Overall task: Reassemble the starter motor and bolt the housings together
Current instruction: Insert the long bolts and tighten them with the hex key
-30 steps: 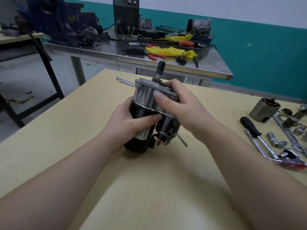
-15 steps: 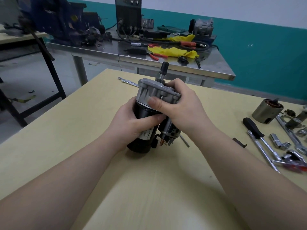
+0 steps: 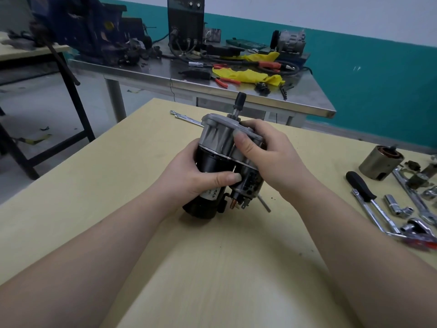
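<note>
**Starter Motor Held Upright on Bench, Two-Hand Grip**

The starter motor (image 3: 220, 162) stands tilted on the pale yellow wooden tabletop (image 3: 118, 197), its lower end touching the surface. It consists of a smooth black cylindrical body (image 3: 208, 166) below and a cast grey ribbed metal housing (image 3: 217, 133) above, with a thin bright seam between the two. A steel shaft with a dark splined tip (image 3: 239, 104) projects from the top of the housing. A smaller dark solenoid cylinder (image 3: 248, 185) with a copper terminal sits alongside the body.

The left hand (image 3: 189, 176) wraps the black body, thumb curled across its front. The right hand (image 3: 267, 157) grips the grey housing from the right side, thumb pressed on its ribbed face, fingers curled over the top rim.

To the right lie a black-handled chrome ratchet (image 3: 364, 192), chrome sockets (image 3: 392, 204) and a dull brass-coloured cylindrical casing (image 3: 378, 162), well apart from the motor.
</note>
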The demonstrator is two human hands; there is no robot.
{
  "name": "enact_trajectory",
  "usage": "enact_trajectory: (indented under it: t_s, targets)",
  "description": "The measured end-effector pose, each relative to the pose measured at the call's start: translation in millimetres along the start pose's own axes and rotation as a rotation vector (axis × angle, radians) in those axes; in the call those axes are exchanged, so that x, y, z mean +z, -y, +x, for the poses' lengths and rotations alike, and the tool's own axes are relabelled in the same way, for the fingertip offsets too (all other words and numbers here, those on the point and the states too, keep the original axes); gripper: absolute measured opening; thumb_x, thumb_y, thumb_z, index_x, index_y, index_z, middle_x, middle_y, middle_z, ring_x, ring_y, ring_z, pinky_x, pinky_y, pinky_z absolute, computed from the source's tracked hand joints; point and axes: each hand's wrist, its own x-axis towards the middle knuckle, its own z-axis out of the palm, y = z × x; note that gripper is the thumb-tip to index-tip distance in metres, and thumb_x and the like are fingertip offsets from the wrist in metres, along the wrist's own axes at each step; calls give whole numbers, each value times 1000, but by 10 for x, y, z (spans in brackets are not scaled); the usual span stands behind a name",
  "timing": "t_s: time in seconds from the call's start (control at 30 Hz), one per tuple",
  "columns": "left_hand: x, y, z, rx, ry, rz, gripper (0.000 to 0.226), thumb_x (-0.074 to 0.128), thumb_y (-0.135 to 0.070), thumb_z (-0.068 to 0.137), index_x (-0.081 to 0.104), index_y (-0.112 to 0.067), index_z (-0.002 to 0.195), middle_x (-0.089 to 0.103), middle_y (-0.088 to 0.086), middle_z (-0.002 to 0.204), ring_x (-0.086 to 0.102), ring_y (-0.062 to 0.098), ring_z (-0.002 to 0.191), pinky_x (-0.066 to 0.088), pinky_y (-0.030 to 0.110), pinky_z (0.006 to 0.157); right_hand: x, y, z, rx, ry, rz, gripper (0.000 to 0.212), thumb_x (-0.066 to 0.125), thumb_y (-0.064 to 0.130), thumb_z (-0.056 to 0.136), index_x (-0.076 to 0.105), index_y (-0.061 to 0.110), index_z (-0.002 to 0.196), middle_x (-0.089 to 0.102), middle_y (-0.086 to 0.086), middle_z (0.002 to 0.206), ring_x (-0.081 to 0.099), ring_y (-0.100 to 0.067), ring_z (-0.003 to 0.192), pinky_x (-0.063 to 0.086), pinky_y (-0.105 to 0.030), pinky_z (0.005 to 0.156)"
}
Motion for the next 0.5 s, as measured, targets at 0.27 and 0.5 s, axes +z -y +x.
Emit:
enact_trajectory:
  t_s: [0.27, 0.5]
  targets:
    - [103, 133, -237, -32, -47, 180, 73, 75, -82, 70, 60, -39, 127, 77, -21, 113, 74, 0, 100, 57, 20, 81, -146, 168, 43, 172, 220, 142, 50, 74, 71, 82, 68, 45, 125, 76, 8, 120, 74, -12, 108, 58, -44, 95]
    - [67, 1, -189, 14, -20, 148, 66, 75, -77, 75, 67, -33, 124, 80, -10, 113, 76, 10, 103, 61, 35, 86, -142, 225, -17, 130, 148, 280, 47, 80, 58, 83, 72, 34, 123, 78, 2, 117, 76, -20, 108, 59, -42, 92]
